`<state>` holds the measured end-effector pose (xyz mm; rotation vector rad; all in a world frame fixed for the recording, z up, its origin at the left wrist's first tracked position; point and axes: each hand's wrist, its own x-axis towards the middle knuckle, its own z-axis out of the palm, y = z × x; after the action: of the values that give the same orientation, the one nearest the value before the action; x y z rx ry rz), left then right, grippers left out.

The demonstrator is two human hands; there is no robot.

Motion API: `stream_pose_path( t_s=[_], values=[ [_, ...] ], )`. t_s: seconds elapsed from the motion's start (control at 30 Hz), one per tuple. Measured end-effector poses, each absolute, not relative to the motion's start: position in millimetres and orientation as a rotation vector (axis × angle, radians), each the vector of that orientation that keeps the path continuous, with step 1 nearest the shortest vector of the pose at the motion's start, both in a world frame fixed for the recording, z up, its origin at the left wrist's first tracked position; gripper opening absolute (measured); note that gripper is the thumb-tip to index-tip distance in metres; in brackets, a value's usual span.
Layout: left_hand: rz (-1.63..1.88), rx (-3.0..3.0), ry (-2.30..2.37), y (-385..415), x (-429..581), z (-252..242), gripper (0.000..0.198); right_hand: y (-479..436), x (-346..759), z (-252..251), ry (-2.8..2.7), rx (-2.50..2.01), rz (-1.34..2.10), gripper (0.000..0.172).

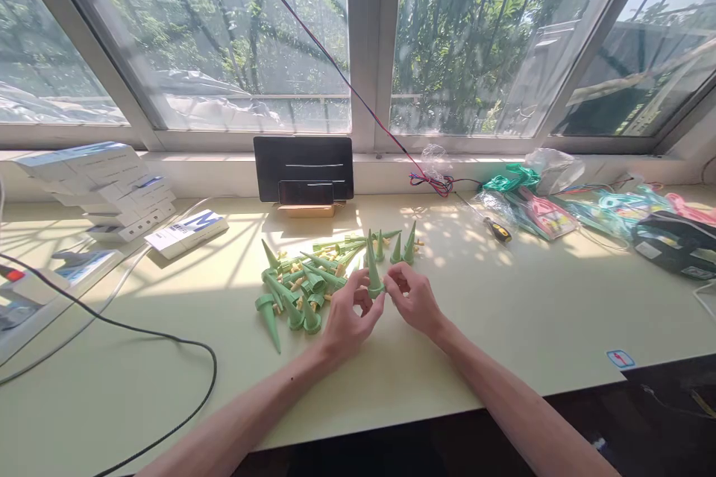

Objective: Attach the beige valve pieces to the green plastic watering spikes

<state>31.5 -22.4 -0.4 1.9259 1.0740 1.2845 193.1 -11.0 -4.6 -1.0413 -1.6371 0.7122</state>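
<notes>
A green plastic watering spike [373,268] points upward in the fingers of my left hand [350,311], which grip it near its wide collar. From the right, the closed fingertips of my right hand [415,297] meet that collar. Whatever small part they pinch there is hidden. A loose pile of green spikes [288,305] with pale yellow pegs lies to the left of and behind my left hand. Several more spikes [410,244] stand tip up just beyond my hands.
A tablet and phone [303,164] lean on a wooden stand by the window. White boxes [112,190] are stacked at left, near a black cable [184,344]. Over on the right lie a screwdriver [497,229], bagged items [542,212] and a black pouch [676,242].
</notes>
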Motion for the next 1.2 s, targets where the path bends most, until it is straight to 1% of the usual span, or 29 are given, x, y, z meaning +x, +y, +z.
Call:
stream_pose_path(
  t_s=[0.27,0.7,1.2],
  values=[
    [1.267,1.840,1.118,-21,31,-2,0.035,-14,192,1,-1.490,-1.026,0.716,0.015],
    [1.214,1.695,1.148,-23,33,2,0.039,-18,189,-1,-1.481,-1.005,0.656,0.016],
    [1.220,1.610,1.049,-25,34,6,0.032,-22,188,0,-1.470,-0.937,0.655,0.009]
  ],
)
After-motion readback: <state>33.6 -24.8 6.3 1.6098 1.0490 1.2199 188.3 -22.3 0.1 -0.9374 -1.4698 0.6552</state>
